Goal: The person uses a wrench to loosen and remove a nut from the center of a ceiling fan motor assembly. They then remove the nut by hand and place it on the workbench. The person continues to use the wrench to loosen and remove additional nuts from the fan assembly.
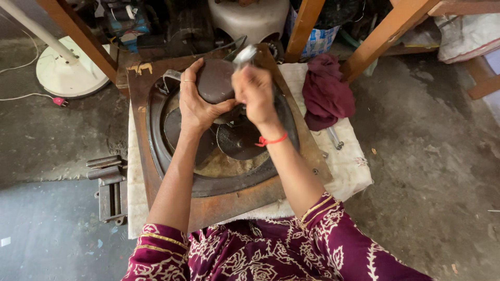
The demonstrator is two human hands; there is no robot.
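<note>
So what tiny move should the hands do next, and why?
Probably bring the shiny metal tool in the right hand down onto the round dark part: the left hand already grips that part, and the tool sits raised at its edge.

We see bare grey concrete floor [432,156] open across the right of the frame and at lower left. At the top, 3 slanting orange wooden legs [372,47] and a white round fan base [67,70] crowd the way. A dark metal vice [109,187] blocks the left edge, a crumpled maroon cloth [325,91] the upper right.
</note>
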